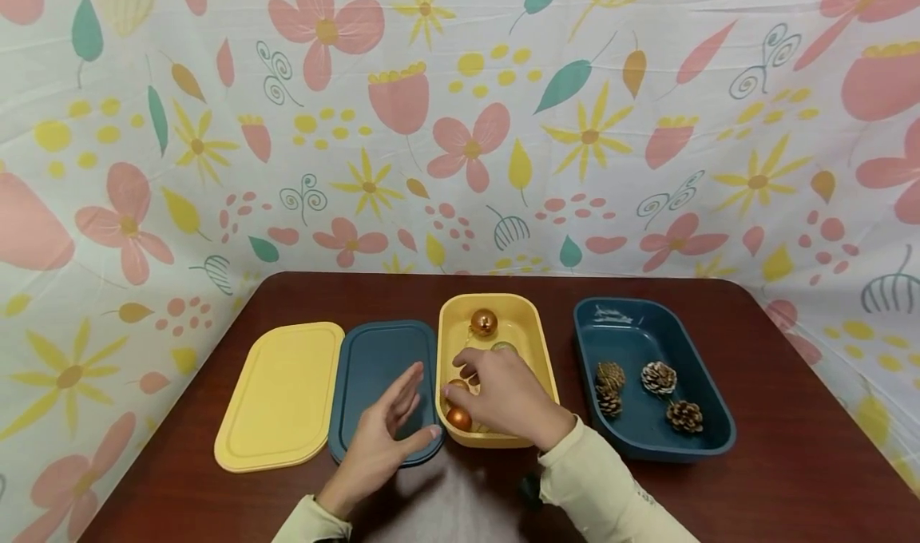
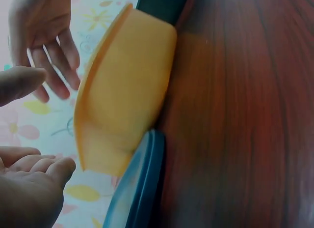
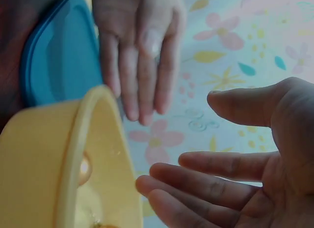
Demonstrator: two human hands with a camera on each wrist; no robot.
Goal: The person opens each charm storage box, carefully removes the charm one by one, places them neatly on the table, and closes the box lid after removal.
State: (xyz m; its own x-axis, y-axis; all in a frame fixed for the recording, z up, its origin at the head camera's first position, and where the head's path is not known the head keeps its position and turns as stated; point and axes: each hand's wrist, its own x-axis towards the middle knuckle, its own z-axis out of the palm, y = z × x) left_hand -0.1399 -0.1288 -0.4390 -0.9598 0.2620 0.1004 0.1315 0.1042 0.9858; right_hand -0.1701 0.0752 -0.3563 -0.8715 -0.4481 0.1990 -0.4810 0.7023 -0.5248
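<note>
In the head view a yellow container (image 1: 528,331) stands at the middle of the table, holding several shiny copper and gold balls, among them a copper ball (image 1: 484,322) at the back and another copper ball (image 1: 459,419) near the front. My right hand (image 1: 510,395) hovers over this container and hides part of its inside; the right wrist view shows its fingers (image 3: 216,188) spread with nothing between them. To the left, my left hand (image 1: 381,443) is held above the dark blue lid (image 1: 377,355), palm turned inward, fingers extended and holding nothing.
A dark blue container (image 1: 647,439) with several pinecones, one being a pinecone (image 1: 684,417) at the front, stands on the right. A yellow lid (image 1: 283,395) lies at the far left. The brown table (image 1: 805,463) meets a flower-patterned cloth (image 1: 467,208) behind.
</note>
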